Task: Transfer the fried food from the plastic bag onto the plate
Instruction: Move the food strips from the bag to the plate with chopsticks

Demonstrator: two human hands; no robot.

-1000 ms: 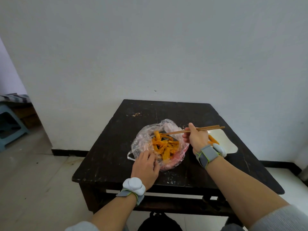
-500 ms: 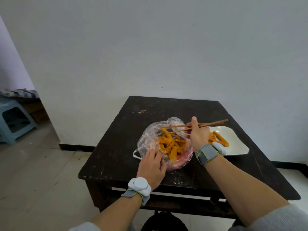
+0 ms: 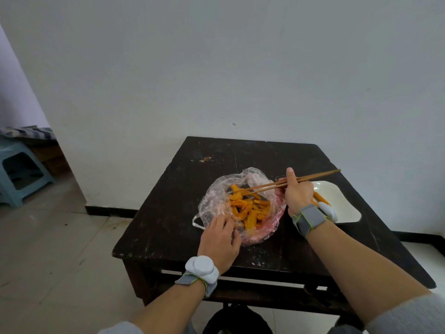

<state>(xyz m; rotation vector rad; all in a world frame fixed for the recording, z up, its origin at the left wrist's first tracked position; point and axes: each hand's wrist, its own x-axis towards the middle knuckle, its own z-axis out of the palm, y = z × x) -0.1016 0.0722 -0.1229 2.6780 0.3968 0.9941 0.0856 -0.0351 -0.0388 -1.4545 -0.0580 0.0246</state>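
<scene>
Dark wooden table [image 3: 173, 213] bears plastic bag [image 3: 214, 201], white plate [image 3: 346, 208] and crumbs [image 3: 205, 159]

No readable text, labels, brands or numbers anywhere.

Through the head camera I see a dark wooden bench [image 3: 173, 213] set against a white wall [image 3: 216, 68]. My left hand [image 3: 220, 244] lies with its fingers on the near edge of the clear plastic bag [image 3: 214, 201], which sits open mid-bench with orange fried food [image 3: 250, 210] heaped inside. My right hand [image 3: 297, 192] grips wooden chopsticks [image 3: 313, 177], their tips down among the pieces at the far side of the heap. Just right of the bag lies a white plate [image 3: 342, 203], partly hidden by my right wrist, carrying a few fried strips [image 3: 321, 198]. A blue stool [image 3: 21, 169] stands on the floor [image 3: 48, 249] at far left.
</scene>
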